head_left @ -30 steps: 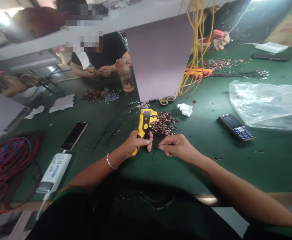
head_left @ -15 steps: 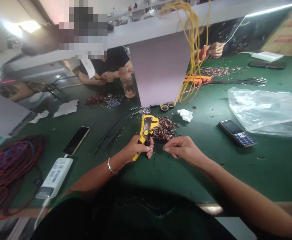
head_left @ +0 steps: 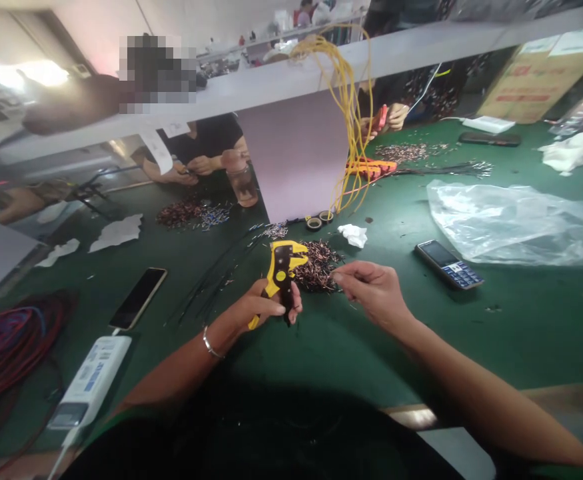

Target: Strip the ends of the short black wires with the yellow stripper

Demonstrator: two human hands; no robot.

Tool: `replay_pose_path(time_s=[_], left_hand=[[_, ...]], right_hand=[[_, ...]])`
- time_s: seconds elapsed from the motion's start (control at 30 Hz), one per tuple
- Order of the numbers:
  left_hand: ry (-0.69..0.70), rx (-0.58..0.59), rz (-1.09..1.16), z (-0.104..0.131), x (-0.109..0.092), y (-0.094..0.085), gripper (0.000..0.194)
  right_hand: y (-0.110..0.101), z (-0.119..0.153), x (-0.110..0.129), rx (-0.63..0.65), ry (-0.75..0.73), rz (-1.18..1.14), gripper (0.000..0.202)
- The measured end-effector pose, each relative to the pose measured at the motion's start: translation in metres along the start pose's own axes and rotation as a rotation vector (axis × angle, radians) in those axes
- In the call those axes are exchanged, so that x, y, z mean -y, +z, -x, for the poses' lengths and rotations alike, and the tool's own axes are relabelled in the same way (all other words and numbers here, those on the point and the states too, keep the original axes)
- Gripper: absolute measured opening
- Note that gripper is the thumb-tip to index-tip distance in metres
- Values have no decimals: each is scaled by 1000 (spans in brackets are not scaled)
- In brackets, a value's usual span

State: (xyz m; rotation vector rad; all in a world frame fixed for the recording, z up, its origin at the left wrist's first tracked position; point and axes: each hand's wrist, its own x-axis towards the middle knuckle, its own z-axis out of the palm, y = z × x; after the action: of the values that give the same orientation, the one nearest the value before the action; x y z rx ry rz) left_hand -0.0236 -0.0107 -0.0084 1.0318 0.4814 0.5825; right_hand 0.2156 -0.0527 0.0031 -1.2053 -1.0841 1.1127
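My left hand (head_left: 271,303) is wrapped round the handles of a yellow and black wire stripper (head_left: 282,268), whose jaws point up and to the right. Just behind those jaws lies a pile of short copper-and-black wire pieces (head_left: 318,265). At the pile's right edge, my right hand (head_left: 368,287) has thumb and forefinger pinched together; whatever is between the tips is too small to make out. Long thin black wires (head_left: 208,283) lie left of the stripper, with a small heap of light-coloured wire ends (head_left: 275,231) at their far end.
A keypad phone (head_left: 448,263) and a clear plastic bag (head_left: 511,220) lie on the right. On the left are a smartphone (head_left: 138,298), a white power bank (head_left: 91,381) and red wire coils (head_left: 16,347). Yellow wires (head_left: 348,113) hang beside an upright panel (head_left: 296,153). Co-workers' hands (head_left: 198,167) show beyond.
My right hand has moved up to the edge of the wire pile, its fingertips still pinched. The left hand keeps its hold on the wire stripper. The whole view has shifted slightly.
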Motion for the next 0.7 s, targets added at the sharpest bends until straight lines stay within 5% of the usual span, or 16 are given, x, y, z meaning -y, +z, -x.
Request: replay_pose_path(time_s=[0.5, 0.7], left_hand=[[-24, 47, 46, 1, 5, 3, 41], [-44, 85, 85, 1, 8, 1, 42]], right_hand=[[3, 5, 2, 15, 54, -48, 15], [4, 6, -2, 154, 38, 17, 17]])
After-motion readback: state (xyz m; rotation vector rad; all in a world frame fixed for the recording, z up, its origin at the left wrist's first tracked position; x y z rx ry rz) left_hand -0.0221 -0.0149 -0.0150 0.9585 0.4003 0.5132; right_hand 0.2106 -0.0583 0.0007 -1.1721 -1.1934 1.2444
